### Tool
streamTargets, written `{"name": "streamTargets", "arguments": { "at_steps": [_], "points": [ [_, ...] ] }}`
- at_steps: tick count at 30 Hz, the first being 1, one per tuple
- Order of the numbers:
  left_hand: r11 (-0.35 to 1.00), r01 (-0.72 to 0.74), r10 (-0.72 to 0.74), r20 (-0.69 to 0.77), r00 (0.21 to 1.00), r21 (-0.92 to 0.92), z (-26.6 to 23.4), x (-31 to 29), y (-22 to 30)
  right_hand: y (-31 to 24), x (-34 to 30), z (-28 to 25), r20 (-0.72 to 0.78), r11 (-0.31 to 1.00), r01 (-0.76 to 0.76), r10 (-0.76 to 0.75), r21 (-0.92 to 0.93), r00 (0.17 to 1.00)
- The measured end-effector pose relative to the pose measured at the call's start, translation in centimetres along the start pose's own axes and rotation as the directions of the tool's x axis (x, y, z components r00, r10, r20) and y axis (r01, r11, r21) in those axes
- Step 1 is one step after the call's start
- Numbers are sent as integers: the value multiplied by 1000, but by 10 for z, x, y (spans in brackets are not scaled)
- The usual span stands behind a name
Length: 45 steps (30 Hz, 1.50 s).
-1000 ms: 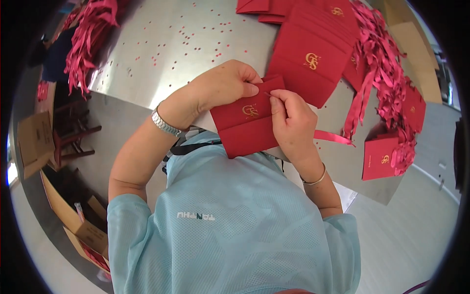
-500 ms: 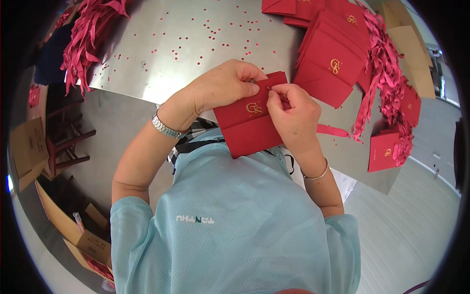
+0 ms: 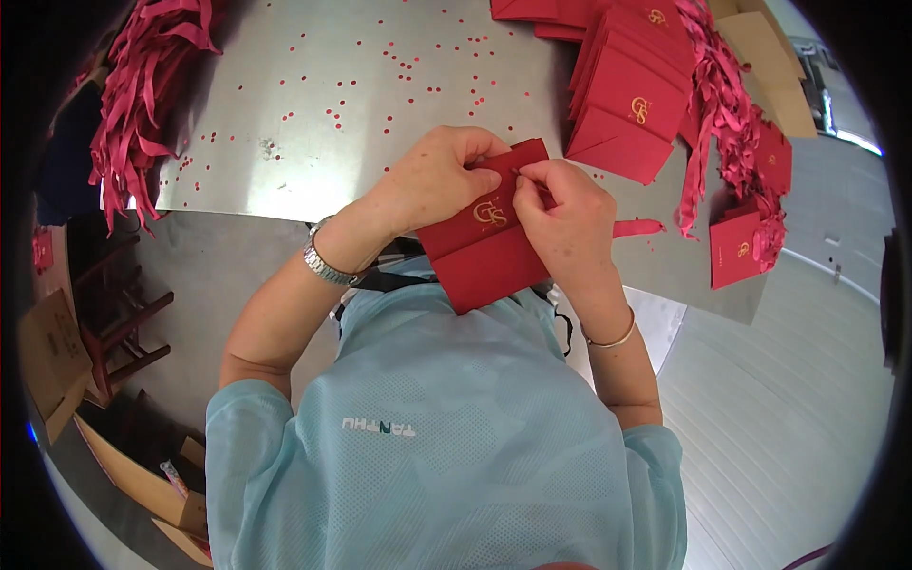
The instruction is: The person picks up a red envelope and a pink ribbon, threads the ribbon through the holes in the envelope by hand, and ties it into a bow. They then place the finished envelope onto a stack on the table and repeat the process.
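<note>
A flat, folded red paper gift bag point(image 3: 489, 266) with a gold emblem is held at a tilt in front of my body, by the table's near edge. My left hand point(image 3: 439, 180) is closed on its upper left edge, thumb on the front. At the upper right edge, my right hand point(image 3: 570, 220) is pinched close against the bag. A red ribbon point(image 3: 636, 228) sticks out to the right from behind this hand. The pinching fingertips hide most of what they grip, which looks like the ribbon's end at a small hole.
Red bags point(image 3: 632, 104) lie piled at the right, beside a long heap of ribbons point(image 3: 731, 142). One bag with ribbon point(image 3: 736, 249) rests at the table's right corner. More ribbons point(image 3: 152, 85) hang over the left edge. Small red paper dots dot the metal table point(image 3: 313, 171). Cardboard boxes point(image 3: 57, 351) and a wooden stool point(image 3: 133, 328) stand left.
The view has shifted a little, so the table and its piles sit differently in the picture. Both hands keep nearly the same grip at the bag's top edge.
</note>
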<state>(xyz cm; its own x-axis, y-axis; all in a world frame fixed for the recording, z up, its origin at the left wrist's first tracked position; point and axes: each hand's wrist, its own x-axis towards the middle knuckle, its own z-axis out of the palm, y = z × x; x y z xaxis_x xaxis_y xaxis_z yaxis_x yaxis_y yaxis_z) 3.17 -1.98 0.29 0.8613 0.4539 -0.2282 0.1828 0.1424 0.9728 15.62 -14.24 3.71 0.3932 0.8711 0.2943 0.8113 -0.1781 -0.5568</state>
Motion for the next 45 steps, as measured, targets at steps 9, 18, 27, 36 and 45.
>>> {"name": "streamTargets", "arguments": {
  "at_steps": [9,18,27,36,45],
  "points": [
    [866,-169,265,-145,953,471,26,-7,10,-2,20,-16,177,993,-57,75,-104,981],
    [785,-165,336,-186,923,597,41,1,19,14,28,-21,303,894,331,-239,-302,922],
    [995,92,-89,-64,994,41,10,13,23,29,36,-32,395,986,47,-108,160,912],
    [887,-240,200,141,970,395,-9,25,30,25,36,-28,419,977,-27,-65,210,905],
    [776,-299,286,113,952,555,-12,16,26,29,36,-27,485,975,-12,-101,224,869]
  ]
}}
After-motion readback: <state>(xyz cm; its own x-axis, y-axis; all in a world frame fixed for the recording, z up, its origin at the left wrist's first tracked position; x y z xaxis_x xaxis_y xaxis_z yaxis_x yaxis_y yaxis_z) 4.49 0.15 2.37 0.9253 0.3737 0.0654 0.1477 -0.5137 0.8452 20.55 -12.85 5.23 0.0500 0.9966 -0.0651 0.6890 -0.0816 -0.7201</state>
